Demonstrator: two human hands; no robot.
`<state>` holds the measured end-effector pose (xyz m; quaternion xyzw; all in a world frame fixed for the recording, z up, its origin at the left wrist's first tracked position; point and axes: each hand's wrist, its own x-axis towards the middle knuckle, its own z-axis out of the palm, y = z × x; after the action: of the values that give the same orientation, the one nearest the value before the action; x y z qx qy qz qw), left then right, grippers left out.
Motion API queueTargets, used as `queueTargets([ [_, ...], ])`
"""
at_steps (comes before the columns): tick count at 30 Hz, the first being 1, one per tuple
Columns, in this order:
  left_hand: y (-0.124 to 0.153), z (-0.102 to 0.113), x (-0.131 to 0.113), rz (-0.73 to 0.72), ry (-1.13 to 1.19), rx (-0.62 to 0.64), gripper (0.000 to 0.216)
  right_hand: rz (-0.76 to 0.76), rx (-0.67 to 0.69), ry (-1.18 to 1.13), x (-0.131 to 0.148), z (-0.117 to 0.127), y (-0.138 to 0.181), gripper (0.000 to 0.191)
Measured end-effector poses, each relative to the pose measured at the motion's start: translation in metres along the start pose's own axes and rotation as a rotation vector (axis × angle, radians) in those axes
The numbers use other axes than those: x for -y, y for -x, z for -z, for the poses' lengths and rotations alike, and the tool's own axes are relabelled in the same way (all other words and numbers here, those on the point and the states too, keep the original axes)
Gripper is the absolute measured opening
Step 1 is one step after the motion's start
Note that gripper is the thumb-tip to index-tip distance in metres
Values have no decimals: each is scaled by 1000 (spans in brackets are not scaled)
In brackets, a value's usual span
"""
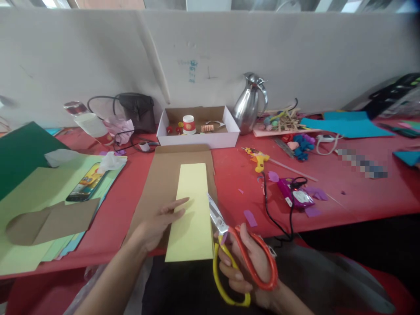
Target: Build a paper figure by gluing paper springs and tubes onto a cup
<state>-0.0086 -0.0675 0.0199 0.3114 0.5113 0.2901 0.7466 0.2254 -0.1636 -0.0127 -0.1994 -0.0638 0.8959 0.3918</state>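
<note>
A pale yellow strip of paper (193,227) lies over a brown cardboard sheet (154,188), its near end reaching past the table edge. My left hand (160,221) rests on the strip from the left, two digits stretched out and apart on top; its other fingers are partly hidden. In my right hand (243,267) is a pair of scissors (223,225) with one red and one yellow handle loop. Their blades look nearly closed and point up and left, beside the strip's right edge. Whether they touch the paper I cannot tell.
Coloured paper sheets (29,192) and a phone (87,181) lie left. Behind stand a white box (200,139) with a paper cup (189,124) and a metal jug (247,105). Right are a yellow glue gun (260,162), a purple device (295,192) and its black cable (267,214).
</note>
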Motion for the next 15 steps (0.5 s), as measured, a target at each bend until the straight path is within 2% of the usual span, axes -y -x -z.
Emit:
queueTargets([
  [3,-8,-7,9,-9,7,2,78,3,-12,6,0,-3,0,68],
  [7,-2,-13,18,-75,-11,-53,80,20,-50,-12,0,-7,3,69],
  [12,10,-14,14,-110,-36,-101,86,-20,19,17,-3,-2,3,73],
  [15,13,-15,11,-120,-41,-117,89,-11,-3,52,-5,-3,3,74],
])
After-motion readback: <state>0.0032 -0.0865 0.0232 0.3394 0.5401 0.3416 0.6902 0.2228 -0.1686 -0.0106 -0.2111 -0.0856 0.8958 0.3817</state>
